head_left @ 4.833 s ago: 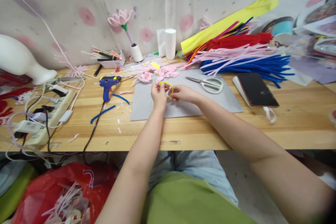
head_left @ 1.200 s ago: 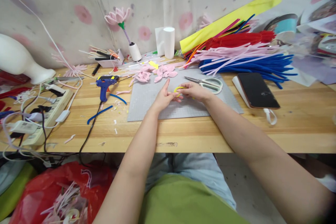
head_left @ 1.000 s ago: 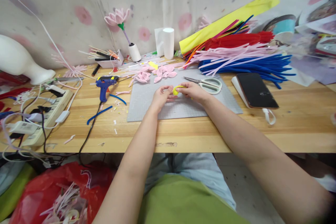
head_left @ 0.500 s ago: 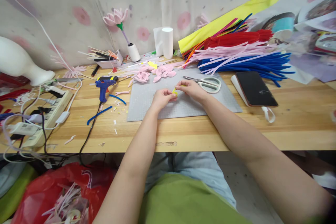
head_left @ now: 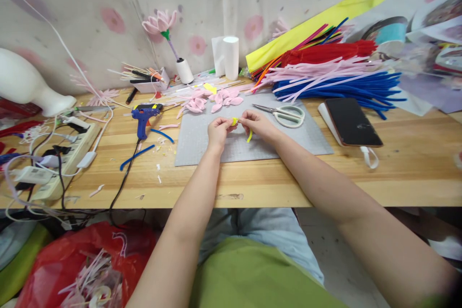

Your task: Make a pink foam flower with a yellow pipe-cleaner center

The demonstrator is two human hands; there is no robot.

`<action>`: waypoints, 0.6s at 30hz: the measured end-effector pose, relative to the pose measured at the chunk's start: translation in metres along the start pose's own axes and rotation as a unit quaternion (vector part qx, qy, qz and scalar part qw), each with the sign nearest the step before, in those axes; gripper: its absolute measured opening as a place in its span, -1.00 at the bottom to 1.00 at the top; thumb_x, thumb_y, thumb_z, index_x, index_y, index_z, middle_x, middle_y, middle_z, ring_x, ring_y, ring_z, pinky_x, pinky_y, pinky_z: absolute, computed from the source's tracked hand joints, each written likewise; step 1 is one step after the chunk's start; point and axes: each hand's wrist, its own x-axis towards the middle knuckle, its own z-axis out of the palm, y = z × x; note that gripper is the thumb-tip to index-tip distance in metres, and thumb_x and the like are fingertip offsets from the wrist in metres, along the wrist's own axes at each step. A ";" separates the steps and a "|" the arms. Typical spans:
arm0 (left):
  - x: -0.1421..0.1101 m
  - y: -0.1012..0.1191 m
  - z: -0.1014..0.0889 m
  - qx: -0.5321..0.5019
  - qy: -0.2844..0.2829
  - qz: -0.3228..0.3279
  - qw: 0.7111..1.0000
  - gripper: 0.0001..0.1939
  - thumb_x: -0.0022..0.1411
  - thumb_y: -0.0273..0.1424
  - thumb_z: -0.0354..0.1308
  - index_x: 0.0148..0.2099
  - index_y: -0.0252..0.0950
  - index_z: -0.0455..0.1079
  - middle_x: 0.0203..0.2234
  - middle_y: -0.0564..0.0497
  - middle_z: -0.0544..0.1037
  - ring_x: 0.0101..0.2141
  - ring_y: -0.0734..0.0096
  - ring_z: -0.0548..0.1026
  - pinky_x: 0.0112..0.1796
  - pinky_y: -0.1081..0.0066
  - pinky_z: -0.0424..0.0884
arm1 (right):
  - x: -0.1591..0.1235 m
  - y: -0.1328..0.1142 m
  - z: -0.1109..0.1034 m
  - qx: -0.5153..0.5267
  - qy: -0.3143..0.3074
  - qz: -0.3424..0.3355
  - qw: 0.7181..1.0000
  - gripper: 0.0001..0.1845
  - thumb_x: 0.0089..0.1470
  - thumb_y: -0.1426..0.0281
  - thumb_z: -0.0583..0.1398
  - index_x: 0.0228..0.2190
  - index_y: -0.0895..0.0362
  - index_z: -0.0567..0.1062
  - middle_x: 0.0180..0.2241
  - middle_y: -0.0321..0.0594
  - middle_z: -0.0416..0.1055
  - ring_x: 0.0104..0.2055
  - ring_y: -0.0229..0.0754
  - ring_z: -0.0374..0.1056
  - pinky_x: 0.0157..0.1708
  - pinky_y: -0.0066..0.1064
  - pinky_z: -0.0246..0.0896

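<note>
My left hand [head_left: 220,131] and my right hand [head_left: 257,124] meet over the grey cutting mat [head_left: 202,139], both with pinched fingertips. Between them is a narrow yellow strip [head_left: 249,136]; one end hangs below my right fingers and the rest is bunched at my left fingertips. Whether it is paper or cloth I cannot tell. Scissors with pale handles [head_left: 288,116] lie on the mat to the right of my right hand. Beyond my hands, pink fuzzy petals [head_left: 226,99] rest at the mat's far edge, beside a small yellow piece [head_left: 210,88].
A blue glue gun [head_left: 143,118] stands left of the mat, near blue stem pieces [head_left: 137,157]. Bundled blue pipe cleaners [head_left: 339,89] lie back right, before a yellow sheet [head_left: 321,21]. A phone [head_left: 352,120] lies right, a power strip [head_left: 68,161] left. A pink flower [head_left: 160,22] stands behind.
My hands have shifted slightly up and left, and turned. The yellow strip's loose end now shows hanging below my right fingers. Things on the table look unmoved.
</note>
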 end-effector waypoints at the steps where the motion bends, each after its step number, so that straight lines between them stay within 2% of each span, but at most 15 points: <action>1: 0.000 -0.001 0.001 -0.009 0.015 0.013 1.000 -0.79 -0.09 -0.49 0.24 -0.61 -0.33 0.24 -0.66 0.09 0.46 -0.55 0.51 0.47 -0.35 0.43 0.38 | 0.000 0.000 0.002 0.011 0.001 -0.003 1.000 -0.65 -0.11 0.14 0.24 -0.54 0.12 0.26 -0.68 -0.42 0.24 -0.64 -0.38 0.13 -0.59 -0.51 0.02; 5: -0.002 -0.006 0.007 -0.032 0.068 0.063 0.995 -0.76 -0.05 -0.54 0.21 -0.63 -0.32 0.23 -0.67 0.12 0.43 -0.51 0.55 0.44 -0.31 0.47 0.35 | -0.001 -0.001 0.008 0.038 0.010 0.005 0.999 -0.63 -0.14 0.13 0.28 -0.50 0.13 0.28 -0.65 -0.40 0.32 -0.64 -0.40 0.16 -0.62 -0.55 0.04; 8: -0.002 -0.008 0.009 -0.065 0.086 0.090 0.990 -0.73 -0.01 -0.58 0.19 -0.64 -0.32 0.19 -0.52 0.07 0.53 -0.36 0.54 0.48 -0.23 0.50 0.32 | -0.001 -0.002 0.015 0.068 0.009 0.027 0.997 -0.62 -0.17 0.13 0.29 -0.47 0.13 0.30 -0.66 -0.41 0.33 -0.65 -0.40 0.18 -0.64 -0.55 0.06; 11: -0.003 -0.008 0.010 -0.098 0.099 0.081 0.987 -0.71 0.02 -0.57 0.17 -0.63 -0.32 0.15 -0.37 0.01 0.57 -0.32 0.55 0.48 -0.22 0.50 0.31 | 0.000 -0.002 0.023 0.101 0.022 0.043 0.994 -0.63 -0.18 0.14 0.29 -0.47 0.15 0.34 -0.68 -0.42 0.32 -0.66 -0.40 0.18 -0.64 -0.55 0.06; 18: -0.007 -0.009 0.014 -0.102 0.113 0.064 0.986 -0.79 0.04 -0.51 0.17 -0.57 -0.33 0.23 -0.35 0.02 0.57 -0.26 0.53 0.47 -0.27 0.53 0.30 | 0.007 -0.001 0.033 0.157 0.113 0.028 0.981 -0.68 -0.23 0.22 0.31 -0.56 0.17 0.34 -0.73 -0.44 0.26 -0.69 -0.43 0.11 -0.66 -0.56 -0.04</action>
